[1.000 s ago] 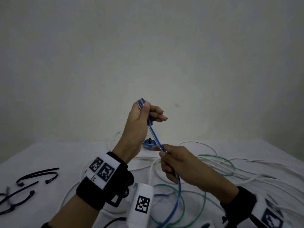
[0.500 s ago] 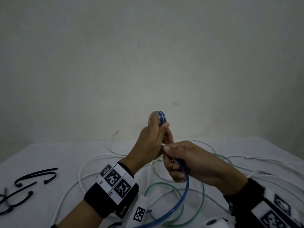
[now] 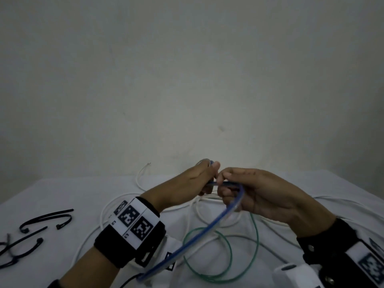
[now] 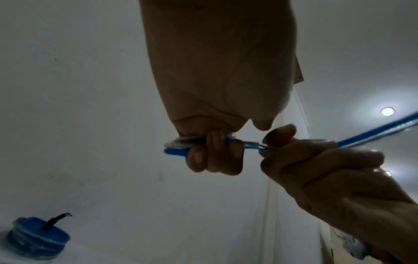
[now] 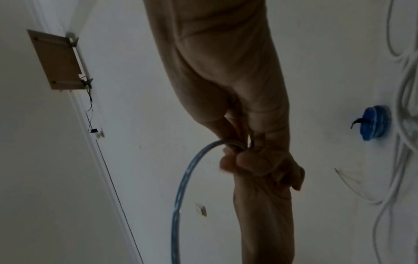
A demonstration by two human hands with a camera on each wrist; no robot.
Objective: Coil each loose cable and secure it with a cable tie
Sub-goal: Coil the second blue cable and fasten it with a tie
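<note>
Blue cable [image 3: 209, 229] is what we grip: left hand [image 3: 188, 187] fingers around its coil, right hand [image 3: 262, 194] fingers pinching the strand beside them.

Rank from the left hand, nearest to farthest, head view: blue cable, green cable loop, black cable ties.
1. blue cable: gripped in the left hand itself, running on to the right hand.
2. green cable loop: on the table below and to the right of the hand.
3. black cable ties: far left of the table, apart from the cables.
</note>
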